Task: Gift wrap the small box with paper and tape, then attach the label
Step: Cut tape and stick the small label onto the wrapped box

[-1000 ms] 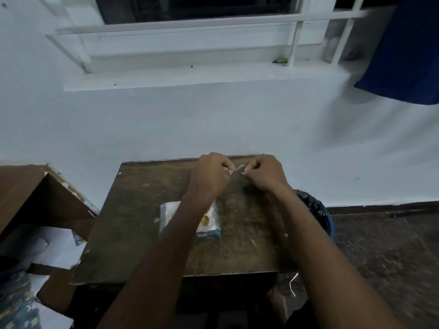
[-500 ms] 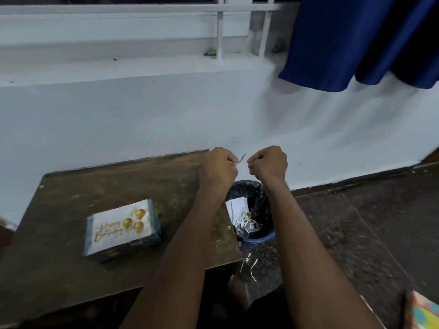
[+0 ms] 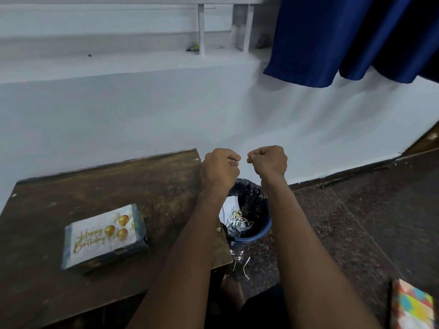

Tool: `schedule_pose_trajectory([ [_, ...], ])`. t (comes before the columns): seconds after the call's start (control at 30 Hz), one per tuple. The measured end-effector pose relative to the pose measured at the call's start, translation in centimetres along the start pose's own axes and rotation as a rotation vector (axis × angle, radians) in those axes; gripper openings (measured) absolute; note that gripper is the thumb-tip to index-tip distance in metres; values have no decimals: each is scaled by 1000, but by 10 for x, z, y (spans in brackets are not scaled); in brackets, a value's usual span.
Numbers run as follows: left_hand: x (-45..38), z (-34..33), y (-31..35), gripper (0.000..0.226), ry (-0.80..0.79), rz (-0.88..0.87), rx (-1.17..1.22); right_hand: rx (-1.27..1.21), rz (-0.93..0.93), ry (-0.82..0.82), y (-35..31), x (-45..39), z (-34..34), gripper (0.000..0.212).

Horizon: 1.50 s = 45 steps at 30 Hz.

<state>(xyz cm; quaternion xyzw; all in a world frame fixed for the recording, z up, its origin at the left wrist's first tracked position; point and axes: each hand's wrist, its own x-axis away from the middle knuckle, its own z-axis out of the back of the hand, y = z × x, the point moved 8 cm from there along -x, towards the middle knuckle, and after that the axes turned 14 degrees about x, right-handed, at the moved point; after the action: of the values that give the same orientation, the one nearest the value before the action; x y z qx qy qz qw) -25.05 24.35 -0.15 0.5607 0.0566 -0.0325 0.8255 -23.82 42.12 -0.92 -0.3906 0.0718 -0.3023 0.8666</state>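
- The small rectangular box (image 3: 104, 236), wrapped in white-and-blue "Happy Birthday" paper with gold balloons, lies flat near the front edge of the dark wooden table (image 3: 154, 186).
- The left hand (image 3: 221, 170) and the right hand (image 3: 268, 161) are curled into fists above the blue bin (image 3: 256, 236); whether they pinch anything, I cannot tell.

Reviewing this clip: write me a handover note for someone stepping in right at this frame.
Left hand and right hand: both fists curled, raised above the blue bin beside the table; whether either pinches a scrap is too small to tell.
Wrapped box: lies flat on the table, "Happy Birthday" paper up, untouched.
Done: the box looks fully wrapped.
Left: no label is visible on the box; attach it. Paper scraps lie on the floor by the bin.
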Motion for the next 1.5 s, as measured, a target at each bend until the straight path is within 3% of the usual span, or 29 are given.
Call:
schedule_pose_trajectory([
  [0.3,7,4,8,28,-74,-58,-75,49,22,48,1,-4,5,27],
  [0.43,13,14,14,26,-81,-72,-91,27,80,35,-9,9,4,17],
  [0.6,23,44,28,25,-77,-123,-239,60,282,-75,-53,44,-23,13],
  [0.77,34,102,27,26,-25,-68,-378,81,404,-160,-82,86,-56,15],
  [0.97,61,172,13,19,46,-19,-338,7,620,-334,-112,149,-80,16],
  [1.07,82,214,1,21,104,-29,-322,-1,686,-373,-118,180,-88,22],
  [1.17,107,262,-27,17,155,-25,-274,1,685,-528,-117,213,-102,32],
  [1.3,146,326,-68,15,234,113,-136,15,714,-705,-117,250,-116,70],
  [1.4,168,323,-85,40,53,287,66,106,753,-796,-113,272,-119,90],
  [1.5,179,295,-91,106,-206,366,107,276,871,-689,-114,277,-116,92],
])
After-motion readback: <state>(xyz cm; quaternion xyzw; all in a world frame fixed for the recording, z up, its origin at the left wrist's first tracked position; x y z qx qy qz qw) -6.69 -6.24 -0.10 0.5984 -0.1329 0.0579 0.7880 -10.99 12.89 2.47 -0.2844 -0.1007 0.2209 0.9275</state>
